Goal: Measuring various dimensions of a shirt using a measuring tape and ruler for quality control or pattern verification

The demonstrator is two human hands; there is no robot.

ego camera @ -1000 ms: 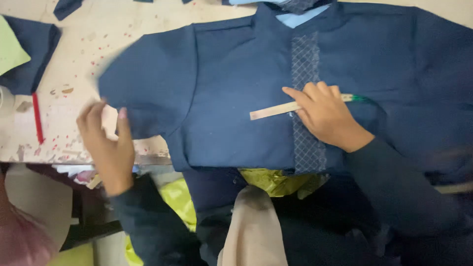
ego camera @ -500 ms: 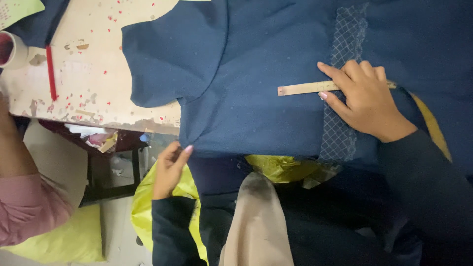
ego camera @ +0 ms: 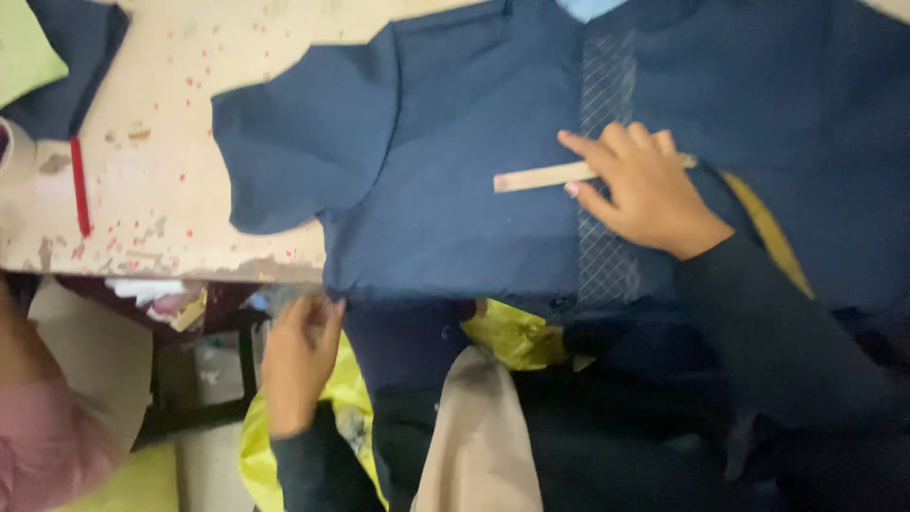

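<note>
Shirt: navy short-sleeved shirt (ego camera: 445, 190) lies flat, front up, on the worn pale table (ego camera: 161, 142), its hem hanging over the near edge.
Change, left side: left hand (ego camera: 299, 356) was flat on the table beside the sleeve a second ago; it has since dropped below the near edge and now sits at the shirt's hem corner, fingers curled at the cloth. Whether it actually pinches the fabric is too blurred to tell.
Change, right side: right hand (ego camera: 645, 190) has stayed put, fingers spread open and pressing a pale wooden ruler (ego camera: 545, 176) flat against the chest.
Meaning: judging by this, the ruler hand pins the shirt in place while the other moves to the hem.
Look of shirt: smooth dark cloth, one sleeve spread out to the left, a grey cross-hatched strip (ego camera: 602, 142) running far to near down the middle, a light blue collar lining at the far edge.
Surroundings: red marker (ego camera: 80, 185) on the table at far left; yellow bag (ego camera: 512, 332) beneath the hem.
</note>
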